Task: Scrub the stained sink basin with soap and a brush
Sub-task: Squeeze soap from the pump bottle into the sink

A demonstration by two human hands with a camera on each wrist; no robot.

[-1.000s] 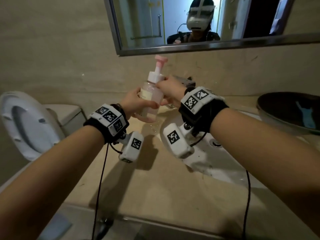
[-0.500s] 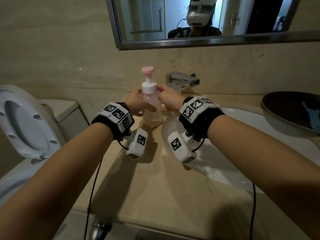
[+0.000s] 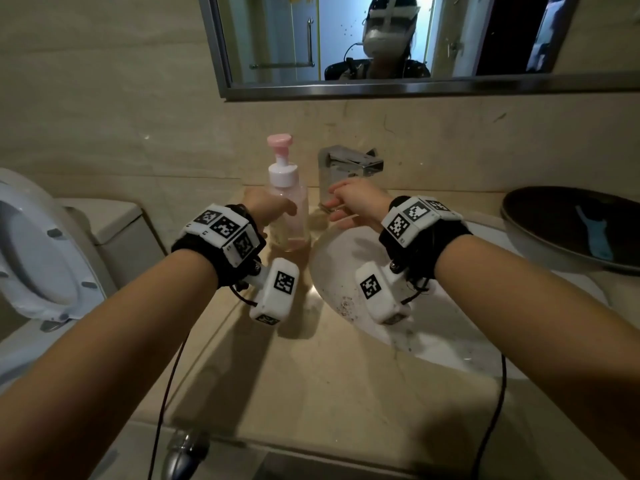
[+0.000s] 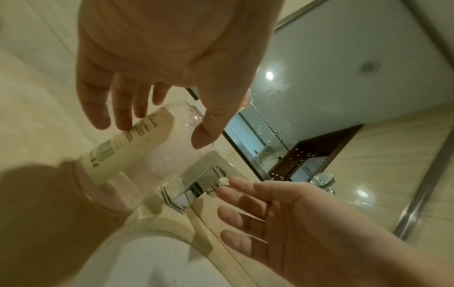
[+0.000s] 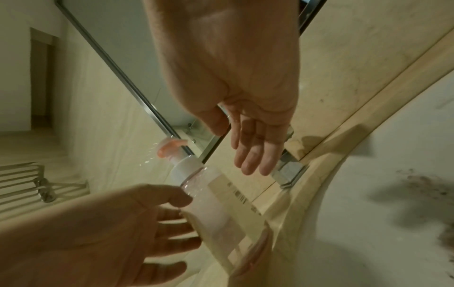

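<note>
Both grips are released: we are holding our left hand point(image 3: 268, 206) with fingers spread and relaxed around the soap bottle point(image 3: 289, 216), thumb tip touching or almost touching its clear wall in the left wrist view, without closing on it. We are keeping our right hand point(image 3: 356, 202) flat and loose, fingers extended toward the chrome faucet point(image 3: 343, 168), holding nothing.

We are seeing the soap bottle standing upright on the beige stone surface point(image 3: 311, 393), just left of the faucet and at the back-left rim of the sink basin point(image 3: 433, 334). It is carrying a pink pump head and white collar, with a little pink liquid at the bottom. The sink basin is lying below our right wrist and is showing dark speckled stains on its white wall. A dark bowl point(image 3: 554, 244) is sitting on the surface at the right, with a blue item point(image 3: 594, 237) lying inside; we cannot tell whether that is the brush. A toilet point(image 3: 41, 244) with raised lid is standing at the left, and a mirror point(image 3: 381, 46) is hanging above the faucet.
</note>
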